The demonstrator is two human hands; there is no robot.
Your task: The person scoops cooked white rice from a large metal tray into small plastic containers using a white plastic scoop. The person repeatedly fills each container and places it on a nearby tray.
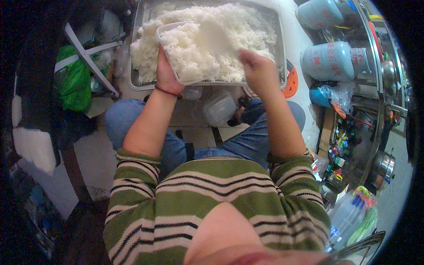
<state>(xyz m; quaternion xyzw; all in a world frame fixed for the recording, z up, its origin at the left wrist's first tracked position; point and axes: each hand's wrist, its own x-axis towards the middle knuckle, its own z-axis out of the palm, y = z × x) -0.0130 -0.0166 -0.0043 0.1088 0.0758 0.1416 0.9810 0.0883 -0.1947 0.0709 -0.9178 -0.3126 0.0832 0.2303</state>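
Note:
My left hand (pixel 169 71) holds a clear plastic container (pixel 179 81) from its left side and below, tilted over a large metal tray (pixel 282 43). White cooked rice fills the container. More rice (pixel 246 20) is heaped across the tray beneath and around it. The fingers of my right hand (pixel 263 71) are closed at the container's right, on what looks like a pale rice paddle (pixel 217 36). Motion blurs the paddle, and its handle is mostly hidden in my fist. The paddle's blade is over the container's right part.
Below the tray's near edge, between my knees, is another clear plastic container (pixel 220 107). Two blue-grey gas cylinders (pixel 328 61) are on the right, beside a cluttered metal rack (pixel 376 66). An orange plastic object (pixel 291 81) shows by the tray's right corner. A green bag (pixel 71 81) lies left.

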